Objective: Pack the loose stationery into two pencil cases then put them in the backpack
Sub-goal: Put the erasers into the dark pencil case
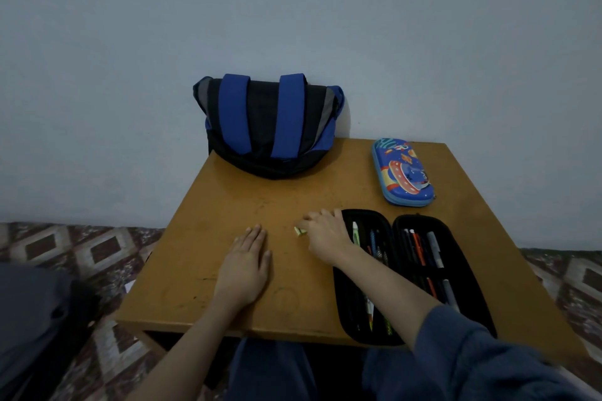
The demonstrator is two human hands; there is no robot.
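On a brown wooden table [211, 205], seen from the head camera, a person's left hand [247, 260] lies flat, palm down. Its fingers are straight and close together, and it holds nothing. Just to its right, the right hand [325, 234] rests knuckles up with fingers bent. Its fingertips are at a small yellow-green piece of stationery [300, 231] lying between the two hands. Whether the piece is pinched or only touched cannot be told.

Right beside the right hand, and partly under its wrist and forearm, a black pencil case [350, 306] lies unzipped and spread in two halves. Pens [436, 247] are laid lengthwise in both halves. Beyond the right hand and farther right, a blue pencil case [402, 172] with a space print lies closed and flat, apart from the black one.

Beyond the left hand, at the table's far edge, a blue-and-black backpack [267, 127] leans against the pale wall [293, 10], with its two blue straps facing the camera. A dark blue sleeve [472, 352] covers the right arm above the forearm. A patterned floor [97, 251] shows on both sides of the table.
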